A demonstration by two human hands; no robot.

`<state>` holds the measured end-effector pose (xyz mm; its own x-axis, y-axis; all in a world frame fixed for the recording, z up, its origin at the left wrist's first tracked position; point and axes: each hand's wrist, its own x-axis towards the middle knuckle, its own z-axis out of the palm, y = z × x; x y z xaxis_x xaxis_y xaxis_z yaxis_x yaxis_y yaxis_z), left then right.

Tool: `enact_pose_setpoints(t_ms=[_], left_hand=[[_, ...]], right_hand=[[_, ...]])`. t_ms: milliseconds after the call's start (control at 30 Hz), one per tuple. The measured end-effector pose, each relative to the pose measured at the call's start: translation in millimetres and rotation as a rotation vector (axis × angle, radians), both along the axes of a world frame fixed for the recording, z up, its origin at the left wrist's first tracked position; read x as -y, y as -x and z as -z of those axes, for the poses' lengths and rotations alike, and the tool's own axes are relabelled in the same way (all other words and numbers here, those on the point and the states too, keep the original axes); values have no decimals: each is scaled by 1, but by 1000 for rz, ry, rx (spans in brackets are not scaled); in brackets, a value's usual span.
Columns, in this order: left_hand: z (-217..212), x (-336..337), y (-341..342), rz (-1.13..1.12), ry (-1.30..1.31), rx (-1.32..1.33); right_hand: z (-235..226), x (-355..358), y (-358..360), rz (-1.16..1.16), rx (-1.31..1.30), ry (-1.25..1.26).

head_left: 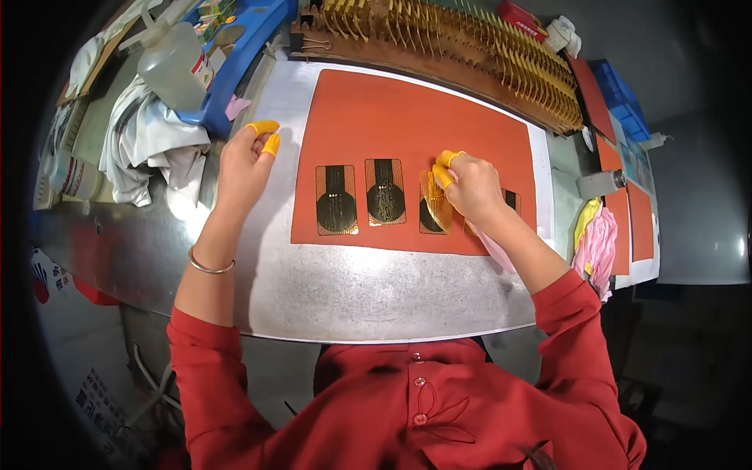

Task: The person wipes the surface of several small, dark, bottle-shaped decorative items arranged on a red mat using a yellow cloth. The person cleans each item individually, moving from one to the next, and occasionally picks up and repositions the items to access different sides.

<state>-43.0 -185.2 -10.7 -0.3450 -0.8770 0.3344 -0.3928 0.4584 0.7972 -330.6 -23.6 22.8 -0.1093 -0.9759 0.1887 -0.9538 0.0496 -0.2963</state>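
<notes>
The shirt (364, 399) is red with shiny buttons (421, 419), the bangle (210, 269) silvery, the finger cots (264, 126) bright yellow.

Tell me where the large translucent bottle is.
In the head view, the translucent bottle is at upper left, beside the blue tray, above the crumpled white cloth.

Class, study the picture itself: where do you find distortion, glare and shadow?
Head view: front edge of the metal table bows, corners black; same view: glare below the white cloth, shine on the gold piece in the right hand; same view: soft shadow beside the left forearm.
</notes>
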Motion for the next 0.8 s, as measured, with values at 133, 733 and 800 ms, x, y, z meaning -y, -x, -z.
enact_pose_setpoints(t_ms=[133,733,800], left_hand=[[4,0,-1,-26,-32,-14],[7,0,-1,-22,15,-42],[-2,-1,3,-8,10,84]], right_hand=[[1,-14,-8,-55,5,-13],[-1,-13,-4,-30,-61,-20],[-2,-5,2,6,-59,-35]])
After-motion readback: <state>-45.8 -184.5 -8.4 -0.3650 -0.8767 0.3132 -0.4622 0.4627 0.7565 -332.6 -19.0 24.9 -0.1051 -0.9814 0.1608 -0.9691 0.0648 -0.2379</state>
